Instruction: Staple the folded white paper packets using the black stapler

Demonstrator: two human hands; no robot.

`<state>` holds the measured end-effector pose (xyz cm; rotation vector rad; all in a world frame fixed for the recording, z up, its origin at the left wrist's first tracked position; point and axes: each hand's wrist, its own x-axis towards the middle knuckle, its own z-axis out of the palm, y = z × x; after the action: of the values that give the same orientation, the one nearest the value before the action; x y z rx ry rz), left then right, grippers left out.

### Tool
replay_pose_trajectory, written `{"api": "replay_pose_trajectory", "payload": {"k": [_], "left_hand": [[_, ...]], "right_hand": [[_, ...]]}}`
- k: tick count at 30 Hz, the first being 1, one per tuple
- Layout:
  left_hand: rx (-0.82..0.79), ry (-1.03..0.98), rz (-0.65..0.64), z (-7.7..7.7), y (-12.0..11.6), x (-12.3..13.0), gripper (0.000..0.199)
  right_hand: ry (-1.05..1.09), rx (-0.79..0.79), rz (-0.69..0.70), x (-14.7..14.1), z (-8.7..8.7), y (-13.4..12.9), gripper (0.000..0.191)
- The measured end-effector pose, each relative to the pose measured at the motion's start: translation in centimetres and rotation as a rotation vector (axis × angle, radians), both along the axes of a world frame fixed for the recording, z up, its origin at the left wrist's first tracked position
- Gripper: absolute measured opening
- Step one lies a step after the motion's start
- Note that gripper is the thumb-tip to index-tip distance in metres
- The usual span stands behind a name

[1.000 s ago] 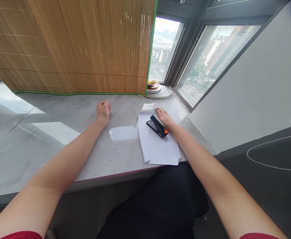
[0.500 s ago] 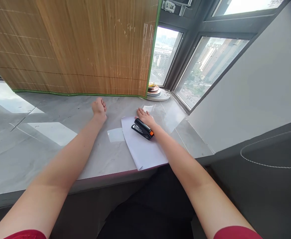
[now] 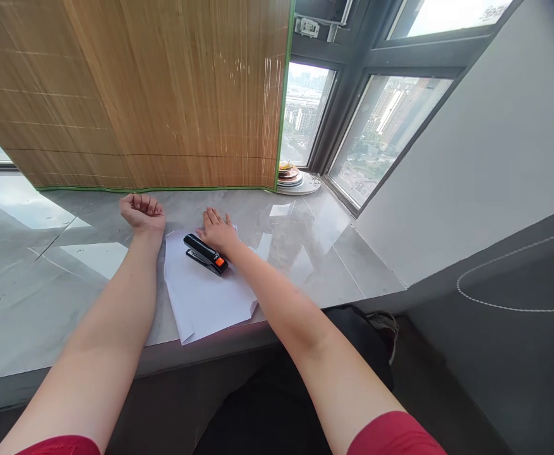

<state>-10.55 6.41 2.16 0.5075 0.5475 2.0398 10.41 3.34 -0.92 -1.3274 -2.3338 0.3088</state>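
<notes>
White paper (image 3: 210,306) lies on the grey marble-look counter, its front end reaching the edge and a corner slightly creased. On the paper rests a black stapler (image 3: 205,254) with an orange button. My right hand (image 3: 220,232) is flat, palm down, at the paper's far end, fingers spread. Its thumb is close to the stapler; whether they touch I cannot tell. To the left of the paper, my left hand (image 3: 144,215) is turned palm up with loosely curled fingers and nothing in it.
A bamboo blind (image 3: 177,95) with green edging hangs along the back. Stacked plates (image 3: 290,177) stand in the corner beside the windows (image 3: 390,136). A white wall (image 3: 475,151) closes off the right, where a beaded cord (image 3: 494,308) hangs. The counter's front edge (image 3: 163,354) is near my body.
My right hand, the paper and the stapler have shifted left together. My left hand has moved left too and turned from a fist to palm up with looser fingers.
</notes>
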Motion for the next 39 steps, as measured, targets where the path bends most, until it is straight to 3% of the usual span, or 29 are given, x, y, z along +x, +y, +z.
{"api": "replay_pose_trajectory", "payload": {"k": [3,6,10,12,14,18,22,24,26,29,31,35,39], "left_hand": [[-0.005,-0.004,-0.002,0.0,0.2,0.0,0.035],[-0.022,0.029,-0.012,0.2,0.1,0.2,0.038],[-0.099,0.191,0.023,0.4,-0.2,0.8,0.049],[-0.125,0.298,0.056,0.6,-0.4,1.1,0.052],[-0.143,0.367,0.079,0.7,-0.7,1.4,0.052],[-0.177,0.443,0.098,1.2,-1.1,2.0,0.058],[-0.182,0.515,0.1,1.6,-1.4,2.5,0.065],[-0.175,0.542,0.093,1.7,-1.4,2.6,0.06],[-0.17,0.551,0.089,1.6,-1.4,2.6,0.056],[-0.139,0.493,0.062,1.3,-1.3,2.3,0.055],[-0.095,0.409,0.009,0.9,-1.1,2.1,0.056],[-0.043,0.279,-0.082,0.6,-0.7,1.8,0.059],[0.001,0.206,-0.118,0.6,-0.6,1.8,0.056]], "right_hand": [[-0.006,0.05,-0.092,4.8,2.8,0.1,0.045],[-0.144,-0.015,-0.335,13.8,4.4,0.1,0.066],[-0.312,-0.087,-0.634,25.8,2.5,-1.2,0.049],[-0.337,-0.1,-0.709,29.1,0.9,-2.0,0.049],[-0.329,-0.081,-0.713,30.3,-0.2,-2.6,0.048],[-0.237,-0.028,-0.687,29.1,-0.3,-3.3,0.046],[0.103,-0.05,-0.577,23.6,1.5,-5.4,0.056],[0.296,-0.112,-0.314,18.9,2.4,-6.9,0.059],[0.388,-0.092,-0.06,13.9,3.0,-8.2,0.038],[0.345,-0.145,0.149,7.7,3.1,-9.4,0.048],[0.279,-0.192,0.211,5.5,2.7,-9.6,0.046],[0.207,-0.22,0.145,5.2,2.0,-9.8,0.044],[0.2,-0.225,0.038,9.1,1.5,-9.8,0.033]]}}
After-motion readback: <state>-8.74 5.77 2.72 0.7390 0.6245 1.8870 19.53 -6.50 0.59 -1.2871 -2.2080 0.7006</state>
